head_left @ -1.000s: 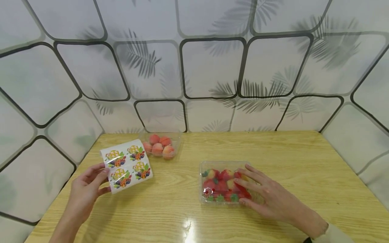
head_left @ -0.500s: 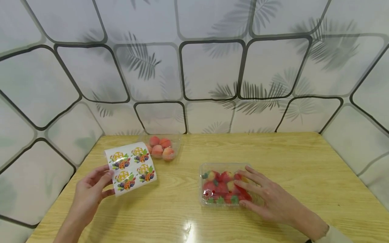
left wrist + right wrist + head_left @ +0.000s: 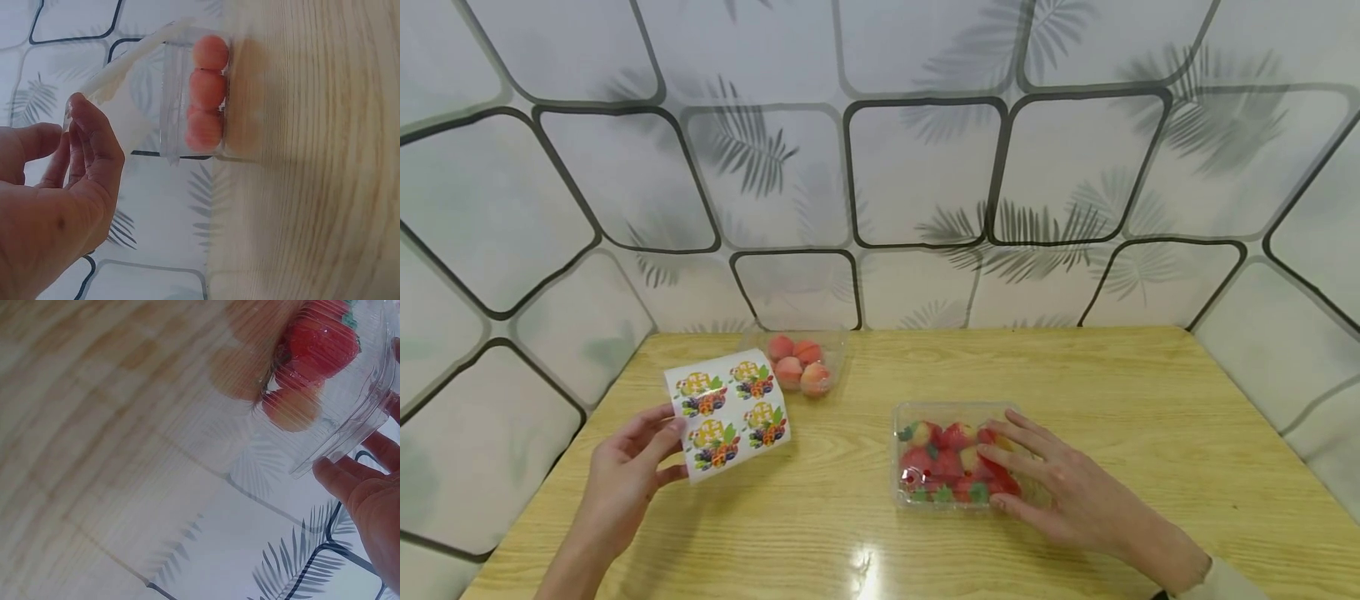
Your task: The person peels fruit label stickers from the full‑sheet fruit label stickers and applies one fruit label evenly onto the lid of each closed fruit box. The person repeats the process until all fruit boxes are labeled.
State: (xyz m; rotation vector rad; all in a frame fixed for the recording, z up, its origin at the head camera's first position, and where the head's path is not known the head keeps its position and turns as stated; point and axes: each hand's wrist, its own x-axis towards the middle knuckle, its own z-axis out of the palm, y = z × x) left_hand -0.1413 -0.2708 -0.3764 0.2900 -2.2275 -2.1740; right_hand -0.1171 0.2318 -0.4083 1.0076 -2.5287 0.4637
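Note:
My left hand (image 3: 628, 467) pinches a white sheet of fruit stickers (image 3: 730, 412) by its left edge, between thumb and fingers. The sheet is raised off the table and tilted, its four-fruit-bunch print facing me. In the left wrist view the sheet (image 3: 134, 59) shows nearly edge-on. A clear plastic box of strawberries (image 3: 947, 454) stands on the table with its lid on. Across the right side of that lid lie the spread fingers of my right hand (image 3: 1067, 492). In the right wrist view the fingertips touch the lid's rim (image 3: 350, 440).
Behind the sheet, at the back left of the wooden table (image 3: 1075, 367), stands a clear box of peaches (image 3: 801, 362), partly hidden by the sheet. Patterned white cloth or panels (image 3: 925, 175) enclose the back and both sides.
My left hand has moved slightly to the right with the sticker sheet, covering more of the peaches. The right hand and strawberry box have stayed in place.

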